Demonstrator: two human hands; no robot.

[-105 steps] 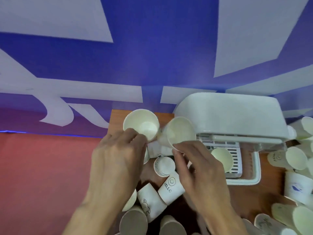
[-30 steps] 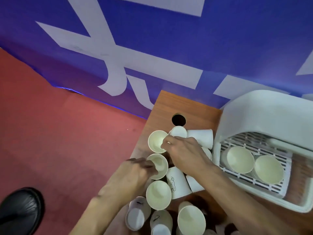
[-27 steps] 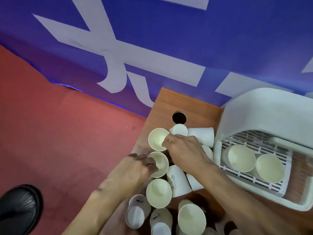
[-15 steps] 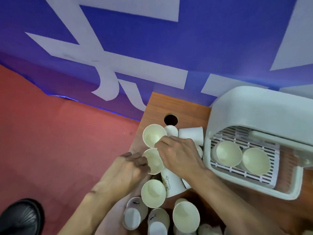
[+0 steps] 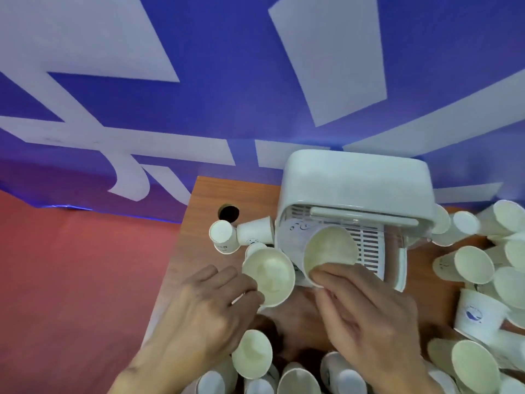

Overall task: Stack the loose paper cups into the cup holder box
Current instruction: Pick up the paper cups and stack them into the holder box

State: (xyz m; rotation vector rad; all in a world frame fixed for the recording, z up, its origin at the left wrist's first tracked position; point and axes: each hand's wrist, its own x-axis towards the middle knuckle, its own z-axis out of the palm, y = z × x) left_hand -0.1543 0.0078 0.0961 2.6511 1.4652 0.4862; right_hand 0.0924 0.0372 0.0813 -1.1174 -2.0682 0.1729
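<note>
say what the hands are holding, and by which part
Left hand pinches one paper cup at its rim's near edge; right hand grips a second cup by its wall near the rim.

White cup holder box (image 5: 355, 183) stands lid-raised; a paper cup (image 5: 329, 248) tilts over its slotted tray (image 5: 369, 245), a second cup (image 5: 270, 273) beside, loose cups (image 5: 473, 264) around.

— What do we see behind the bench (image 5: 199, 200)?
— A blue wall (image 5: 244, 89) with large white shapes.
— And left of us?
— Red floor (image 5: 74, 280); our wooden bench has a round hole (image 5: 228, 213) near its far corner.
</note>
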